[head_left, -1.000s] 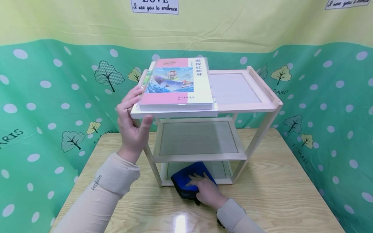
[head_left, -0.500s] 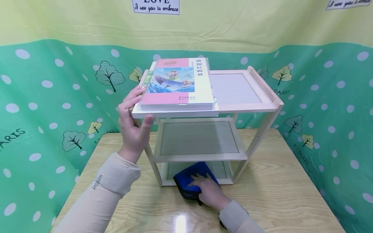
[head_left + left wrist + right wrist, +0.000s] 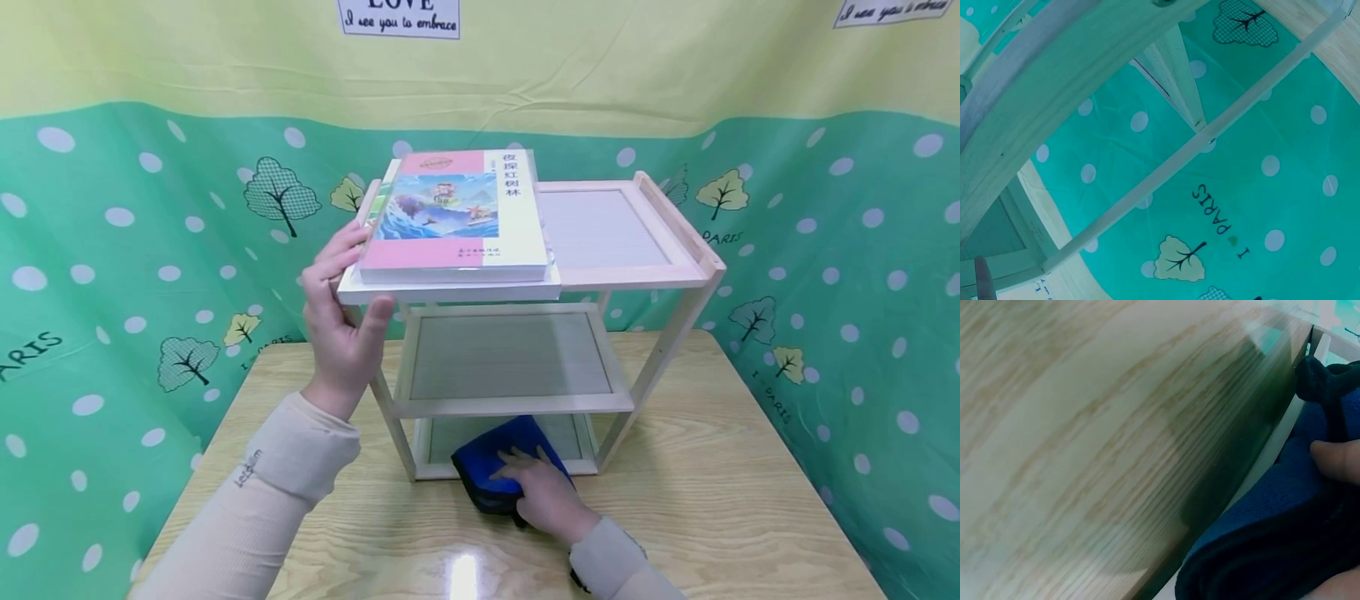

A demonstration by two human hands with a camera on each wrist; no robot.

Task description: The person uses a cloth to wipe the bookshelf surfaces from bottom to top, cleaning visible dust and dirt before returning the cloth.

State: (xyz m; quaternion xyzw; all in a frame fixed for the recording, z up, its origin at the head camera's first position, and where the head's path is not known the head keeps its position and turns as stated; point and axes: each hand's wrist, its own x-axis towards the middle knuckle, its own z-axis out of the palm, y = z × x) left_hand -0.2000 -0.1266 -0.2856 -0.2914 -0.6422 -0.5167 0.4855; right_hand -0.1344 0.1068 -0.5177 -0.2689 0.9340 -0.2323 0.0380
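Note:
A pale wooden three-tier shelf (image 3: 630, 229) stands on the table. My left hand (image 3: 341, 333) grips its upper left side, fingers at the outer edge and thumb in front, beside the stacked books. My right hand (image 3: 547, 497) is low at the front, holding a folded blue cloth (image 3: 480, 458) with black edging that lies partly over the bottom tier. Up close in the right wrist view, the thumb (image 3: 1338, 460) presses into the blue cloth (image 3: 1279, 487). The left wrist view shows mostly the shelf's side frame (image 3: 1147, 181).
On the top tier's left half lies a book (image 3: 450, 208) with a pink-and-white cover, over a larger book (image 3: 450, 293) jutting past the front edge. The middle tier (image 3: 517, 354) sits right above the right hand. A green dotted curtain (image 3: 135, 267) hangs around the wood-grain table (image 3: 712, 500).
My right hand and the blue cloth have slid slightly to the right along the bottom tier's front. The left hand keeps its place on the shelf, and the books have not moved.

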